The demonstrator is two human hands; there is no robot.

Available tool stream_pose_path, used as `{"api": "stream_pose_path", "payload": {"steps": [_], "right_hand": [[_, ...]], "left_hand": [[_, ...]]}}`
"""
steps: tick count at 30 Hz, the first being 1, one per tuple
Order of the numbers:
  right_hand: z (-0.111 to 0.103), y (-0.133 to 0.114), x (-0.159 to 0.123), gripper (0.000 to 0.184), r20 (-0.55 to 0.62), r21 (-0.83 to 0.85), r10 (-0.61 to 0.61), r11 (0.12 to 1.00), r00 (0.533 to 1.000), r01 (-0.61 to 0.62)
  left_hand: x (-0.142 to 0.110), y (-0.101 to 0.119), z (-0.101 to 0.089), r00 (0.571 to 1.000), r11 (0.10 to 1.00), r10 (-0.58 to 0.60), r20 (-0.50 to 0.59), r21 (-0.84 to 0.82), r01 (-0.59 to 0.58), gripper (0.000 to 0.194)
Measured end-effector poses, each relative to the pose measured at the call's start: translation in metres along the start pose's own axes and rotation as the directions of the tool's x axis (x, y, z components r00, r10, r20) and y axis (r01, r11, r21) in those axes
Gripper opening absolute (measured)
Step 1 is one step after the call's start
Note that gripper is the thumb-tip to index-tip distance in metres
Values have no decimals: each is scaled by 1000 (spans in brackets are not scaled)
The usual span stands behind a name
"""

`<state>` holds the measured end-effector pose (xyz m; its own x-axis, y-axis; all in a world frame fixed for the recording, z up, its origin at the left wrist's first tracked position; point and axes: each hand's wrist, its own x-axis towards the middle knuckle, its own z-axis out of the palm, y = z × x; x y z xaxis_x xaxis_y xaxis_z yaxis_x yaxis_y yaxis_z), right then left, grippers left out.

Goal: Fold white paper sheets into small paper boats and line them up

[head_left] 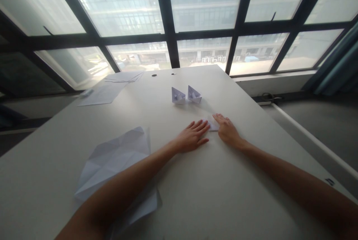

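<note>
A small folded piece of white paper [213,124] lies flat on the white table between my hands, partly hidden by them. My left hand [192,135] is palm down with its fingers spread, the fingertips resting on the paper's left side. On the other side, my right hand [227,130] lays its stretched fingers along the paper's right edge; its thumb is hard to make out. Just beyond my hands stand two folded paper boats, a left one [178,96] and a right one [194,95], side by side and apart from my fingers.
A large creased sheet of paper [117,158] lies at the left, partly under my left forearm. Several flat sheets [103,92] rest at the table's far left. The white table [190,195] reaches toward tall windows, with two round holes near its far edge.
</note>
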<state>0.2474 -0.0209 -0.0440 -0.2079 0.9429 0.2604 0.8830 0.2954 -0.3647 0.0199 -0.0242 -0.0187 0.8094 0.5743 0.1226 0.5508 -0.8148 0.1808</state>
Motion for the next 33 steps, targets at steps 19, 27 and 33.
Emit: {"api": "stream_pose_path", "payload": {"steps": [19, 27, 33], "right_hand": [[-4, -13, 0, 50, 128, -47, -101, 993, 987, 108], [-6, -9, 1, 41, 31, -10, -111, 994, 993, 111], [-7, -7, 1, 36, -112, 81, -207, 973, 972, 217]], "left_hand": [[3, 2, 5, 985, 985, -167, -30, 30, 168, 64], [5, -6, 3, 931, 958, -286, -227, -78, 275, 36], [4, -12, 7, 933, 962, -261, -247, -141, 232, 46]]}}
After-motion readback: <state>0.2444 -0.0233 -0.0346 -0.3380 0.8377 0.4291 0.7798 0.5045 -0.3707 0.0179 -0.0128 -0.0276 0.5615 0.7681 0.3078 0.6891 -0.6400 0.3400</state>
